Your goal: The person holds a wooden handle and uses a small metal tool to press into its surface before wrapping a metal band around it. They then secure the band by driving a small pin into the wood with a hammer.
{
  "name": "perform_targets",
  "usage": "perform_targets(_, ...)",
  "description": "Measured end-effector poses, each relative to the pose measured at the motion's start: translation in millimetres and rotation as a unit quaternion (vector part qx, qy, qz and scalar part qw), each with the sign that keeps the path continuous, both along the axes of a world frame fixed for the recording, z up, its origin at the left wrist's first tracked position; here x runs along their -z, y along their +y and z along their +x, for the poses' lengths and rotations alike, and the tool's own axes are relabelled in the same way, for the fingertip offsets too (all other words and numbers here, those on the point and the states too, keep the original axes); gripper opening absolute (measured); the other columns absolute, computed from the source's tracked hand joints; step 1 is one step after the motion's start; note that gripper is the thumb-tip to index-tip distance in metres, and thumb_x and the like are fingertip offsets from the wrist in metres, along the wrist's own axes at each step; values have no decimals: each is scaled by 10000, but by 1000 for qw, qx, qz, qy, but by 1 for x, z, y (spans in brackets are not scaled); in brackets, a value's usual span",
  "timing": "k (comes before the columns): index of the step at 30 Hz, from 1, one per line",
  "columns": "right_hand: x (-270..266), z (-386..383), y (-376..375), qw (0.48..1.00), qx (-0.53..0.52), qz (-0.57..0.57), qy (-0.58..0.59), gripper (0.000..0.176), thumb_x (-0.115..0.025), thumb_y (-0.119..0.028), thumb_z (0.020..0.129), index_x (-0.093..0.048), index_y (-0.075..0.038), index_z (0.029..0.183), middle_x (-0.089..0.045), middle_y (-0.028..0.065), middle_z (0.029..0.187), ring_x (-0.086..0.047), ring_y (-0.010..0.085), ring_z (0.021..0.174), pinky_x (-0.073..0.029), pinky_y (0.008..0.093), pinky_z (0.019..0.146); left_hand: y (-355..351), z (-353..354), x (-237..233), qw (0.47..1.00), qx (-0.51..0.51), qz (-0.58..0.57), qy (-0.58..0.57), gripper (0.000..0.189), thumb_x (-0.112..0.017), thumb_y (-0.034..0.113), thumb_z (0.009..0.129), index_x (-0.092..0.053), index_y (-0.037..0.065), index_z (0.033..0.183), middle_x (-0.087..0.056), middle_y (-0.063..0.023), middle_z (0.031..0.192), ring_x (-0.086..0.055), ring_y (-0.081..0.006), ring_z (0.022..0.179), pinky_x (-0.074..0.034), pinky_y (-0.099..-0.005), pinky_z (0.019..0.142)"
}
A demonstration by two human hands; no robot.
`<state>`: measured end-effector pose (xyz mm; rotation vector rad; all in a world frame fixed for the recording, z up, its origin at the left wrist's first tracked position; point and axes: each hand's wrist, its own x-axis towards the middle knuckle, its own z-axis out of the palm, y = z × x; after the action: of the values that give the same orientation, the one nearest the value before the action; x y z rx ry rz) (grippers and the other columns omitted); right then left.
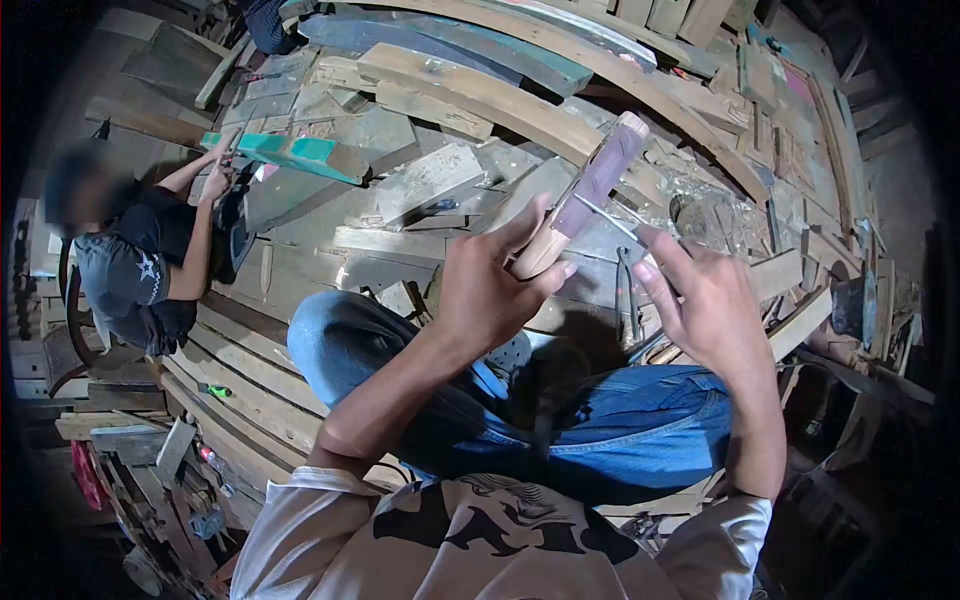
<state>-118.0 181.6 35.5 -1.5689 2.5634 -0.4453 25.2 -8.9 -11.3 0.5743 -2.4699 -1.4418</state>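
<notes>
My left hand [490,270] is closed around the near end of a short wooden block [541,250]. A purple layer [602,178] covers much of the block's upper face, and its far end points up and to the right. In my right hand [710,300] is a slim metal tool [612,217] with two thin prongs, pinched between thumb and fingers. One prong tip overlaps the purple face in this view. Below the block, between my hands, a pair of pincers [628,290] lies on the boards.
Long planks [470,75] and offcuts are heaped ahead. At left another person [140,260] sits, hands at a green-painted beam [290,150]. My crossed legs in jeans [640,420] are beneath my arms. A green-handled tool [214,390] lies on the slats [245,400] at left.
</notes>
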Motion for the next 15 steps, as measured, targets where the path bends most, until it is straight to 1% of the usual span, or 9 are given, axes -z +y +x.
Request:
perform_targets(2,-2,5,-2,1000,-5,9,-7,282,-584,-359,968,-628,-139,1138,-613,147,686,-633,366,574,-483,467,516,-1,0,1,1000,9,3,7,653,-816,161,817,-533,-84,1353,-740,-166,1044,-645,-75,941,-538,-281,821)
perform_targets(3,0,7,-2,1000,-20,13,0,283,-586,-358,966,-627,-136,1136,-612,146,683,-632,363,568,-483,465,514,-1,-1,0,1000,3,14,-12,644,-816,162,815,-542,-74,1348,-750,-143,1004,-638,-62,937,-536,-280,816)
perform_targets(5,2,3,-1,1000,-30,8,5,283,-587,-357,966,-627,-130,1130,-606,147,667,-628,353,553,-481,463,511,0,-2,-3,1000,8,5,-9,633,-817,163,812,-553,-71,1338,-750,-143,1008,-647,-68,938,-536,-281,821)
perform_targets(6,0,0,-1,1000,3,8,4,291,-580,-366,969,-623,-130,1134,-602,148,658,-627,350,549,-484,466,513,0,-3,-4,1000,10,-4,-2,622,-819,163,810,-564,-67,1328,-750,-143,1011,-656,-74,939,-536,-283,825)
perform_targets(10,7,9,-3,999,-26,6,38,292,-580,-371,967,-613,-148,1153,-605,141,662,-624,347,542,-484,470,510,0,-2,-1,1000,5,-13,13,581,-824,158,803,-600,-66,1290,-747,-148,1025,-642,-64,930,-533,-285,826)
perform_targets(11,4,9,-3,999,-20,26,16,283,-575,-370,972,-613,-155,1153,-609,139,672,-638,355,568,-491,478,521,1,-3,-3,1000,1,10,-4,582,-822,158,806,-596,-67,1293,-745,-151,1032,-651,-80,936,-535,-284,825)
perform_targets(12,1,5,-2,999,-10,35,29,275,-577,-364,971,-613,-155,1147,-613,138,677,-651,359,592,-496,475,528,1,-3,-4,1000,3,11,-6,582,-822,158,806,-596,-67,1293,-745,-151,1032,-651,-80,936,-535,-284,825)
perform_targets(14,2,3,-1,999,17,14,45,268,-588,-356,963,-621,-153,1135,-616,138,676,-651,357,588,-495,466,524,2,-2,-5,999,3,34,-2,596,-816,153,813,-578,-71,1312,-743,-149,1037,-660,-90,942,-539,-286,820)
perform_targets(15,2,4,-2,999,16,14,47,268,-588,-356,963,-621,-153,1135,-616,138,676,-651,357,588,-495,466,524,1,-2,-3,999,13,35,9,609,-813,136,814,-561,-78,1326,-743,-141,1029,-643,-70,929,-536,-276,812)
